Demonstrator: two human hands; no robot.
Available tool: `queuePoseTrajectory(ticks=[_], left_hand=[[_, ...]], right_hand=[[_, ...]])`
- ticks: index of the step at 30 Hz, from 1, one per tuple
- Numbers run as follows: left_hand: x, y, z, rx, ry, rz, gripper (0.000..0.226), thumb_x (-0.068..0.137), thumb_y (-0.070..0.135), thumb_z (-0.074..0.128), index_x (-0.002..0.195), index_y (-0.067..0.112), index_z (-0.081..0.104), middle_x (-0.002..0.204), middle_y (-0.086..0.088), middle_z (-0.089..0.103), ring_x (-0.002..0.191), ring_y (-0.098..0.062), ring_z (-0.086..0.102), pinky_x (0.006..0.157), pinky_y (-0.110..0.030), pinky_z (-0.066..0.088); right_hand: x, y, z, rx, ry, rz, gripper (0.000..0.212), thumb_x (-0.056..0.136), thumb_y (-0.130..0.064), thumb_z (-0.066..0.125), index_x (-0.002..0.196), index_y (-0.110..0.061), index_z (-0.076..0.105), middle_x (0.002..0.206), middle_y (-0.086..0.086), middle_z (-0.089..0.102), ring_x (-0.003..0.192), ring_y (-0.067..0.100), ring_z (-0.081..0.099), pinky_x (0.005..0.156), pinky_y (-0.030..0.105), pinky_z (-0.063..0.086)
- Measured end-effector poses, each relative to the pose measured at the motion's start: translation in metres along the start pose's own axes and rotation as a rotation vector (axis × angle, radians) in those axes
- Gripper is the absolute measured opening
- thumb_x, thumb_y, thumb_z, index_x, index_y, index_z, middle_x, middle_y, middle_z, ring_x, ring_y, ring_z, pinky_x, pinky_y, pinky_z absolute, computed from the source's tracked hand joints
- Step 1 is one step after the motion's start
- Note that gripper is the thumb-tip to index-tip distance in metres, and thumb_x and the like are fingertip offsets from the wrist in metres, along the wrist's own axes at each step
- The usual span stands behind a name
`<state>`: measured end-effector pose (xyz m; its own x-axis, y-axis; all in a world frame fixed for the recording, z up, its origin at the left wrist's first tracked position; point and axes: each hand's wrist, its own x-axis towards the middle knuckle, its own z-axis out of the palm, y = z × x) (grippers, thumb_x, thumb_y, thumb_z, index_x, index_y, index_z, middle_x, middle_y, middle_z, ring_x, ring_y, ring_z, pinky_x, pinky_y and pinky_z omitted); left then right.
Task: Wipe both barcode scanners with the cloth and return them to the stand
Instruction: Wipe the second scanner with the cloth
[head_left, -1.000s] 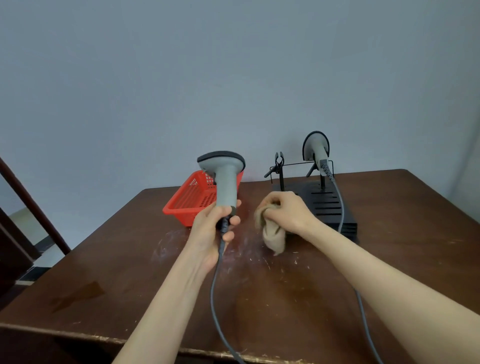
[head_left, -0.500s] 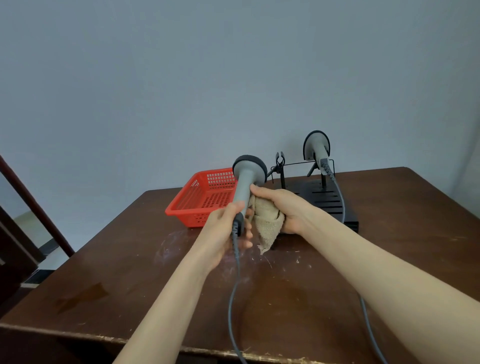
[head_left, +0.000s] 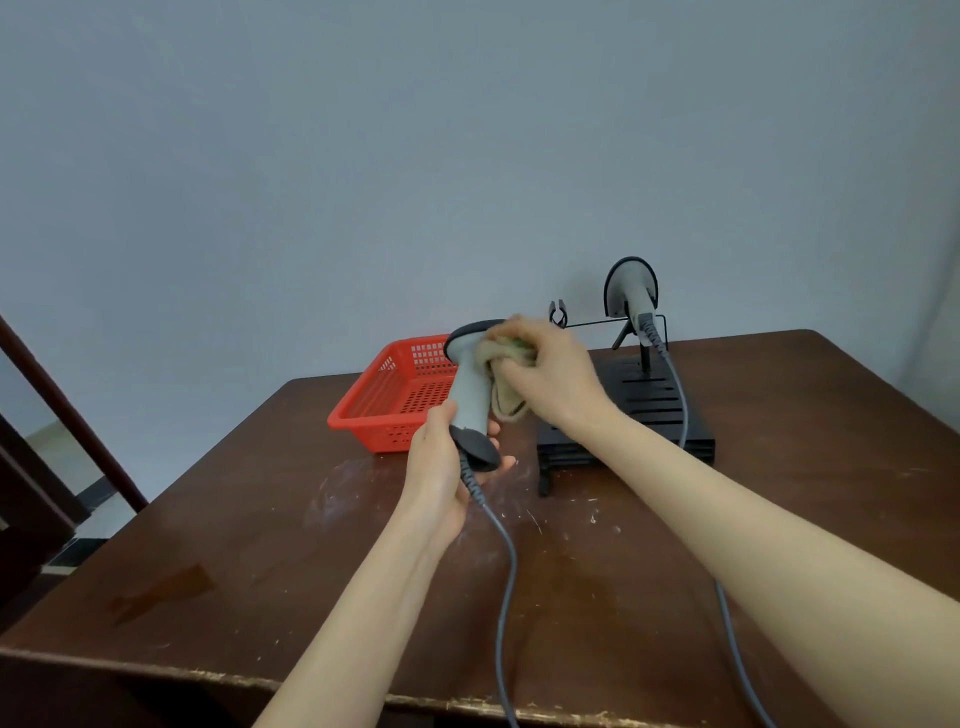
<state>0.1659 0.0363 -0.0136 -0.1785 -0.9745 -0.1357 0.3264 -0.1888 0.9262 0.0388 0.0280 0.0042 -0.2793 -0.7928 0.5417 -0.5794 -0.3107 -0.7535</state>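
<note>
Dark brown wooden table (head_left: 260, 545), surface scuffed with white marks near centre, front edge chipped. Resting directly on it: red basket (head_left: 395, 400) at rear centre, black stand (head_left: 654, 410) just beside it, two grey cables (head_left: 506, 571) trailing forward.

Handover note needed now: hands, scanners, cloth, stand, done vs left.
Left hand: shut on the handle of the held scanner, upright above the table, its cable trailing off the near edge.
Right hand: shut on the cloth, pressing it against that scanner's head.
Second scanner: sits on the right side of the stand; the left clip is empty.
Red basket: left of the stand, not in use.
Done: first wipe is under way.
Left: finish it, return that scanner to the empty clip. Cannot tell whether the second scanner has been wiped.
</note>
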Motion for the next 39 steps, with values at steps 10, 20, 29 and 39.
queuePoseTrajectory(ticks=[10,20,29,39], left_hand=[[0.001,-0.009,0.005,0.035,-0.006,0.041,0.029,0.100,0.034,0.041,0.101,0.010,0.056,0.071,-0.010,0.059,0.052,-0.016,0.058,0.046,-0.030,0.053],[0.005,-0.016,0.004,-0.003,-0.015,0.023,0.039,0.099,0.039,0.040,0.116,0.010,0.060,0.075,-0.008,0.067,0.054,-0.016,0.064,0.045,-0.028,0.051],[0.005,-0.018,0.002,-0.245,-0.058,-0.037,0.026,0.100,0.027,0.044,0.091,0.014,0.064,0.069,-0.007,0.073,0.060,-0.019,0.070,0.048,-0.028,0.054],[0.017,-0.008,-0.011,-0.591,-0.085,-0.221,0.045,0.098,0.044,0.038,0.103,0.000,0.050,0.062,-0.007,0.054,0.039,-0.011,0.050,0.036,-0.018,0.046]], right_hand=[[0.005,-0.006,-0.001,-0.275,-0.161,-0.136,0.025,0.087,-0.009,0.055,0.104,-0.017,0.073,0.111,0.001,0.062,0.107,0.020,0.056,0.093,0.034,0.045],[0.001,-0.015,-0.001,-0.285,-0.273,-0.182,0.021,0.088,-0.013,0.055,0.099,-0.017,0.073,0.106,-0.002,0.064,0.104,0.015,0.058,0.085,0.027,0.044],[-0.016,-0.012,0.006,-0.220,-0.467,-0.221,0.020,0.084,-0.016,0.059,0.097,-0.021,0.074,0.104,-0.002,0.068,0.102,0.014,0.060,0.087,0.038,0.049],[-0.023,0.031,-0.016,-0.506,-0.397,-0.005,0.021,0.082,-0.015,0.054,0.095,-0.025,0.068,0.102,0.000,0.065,0.100,0.023,0.060,0.086,0.035,0.048]])
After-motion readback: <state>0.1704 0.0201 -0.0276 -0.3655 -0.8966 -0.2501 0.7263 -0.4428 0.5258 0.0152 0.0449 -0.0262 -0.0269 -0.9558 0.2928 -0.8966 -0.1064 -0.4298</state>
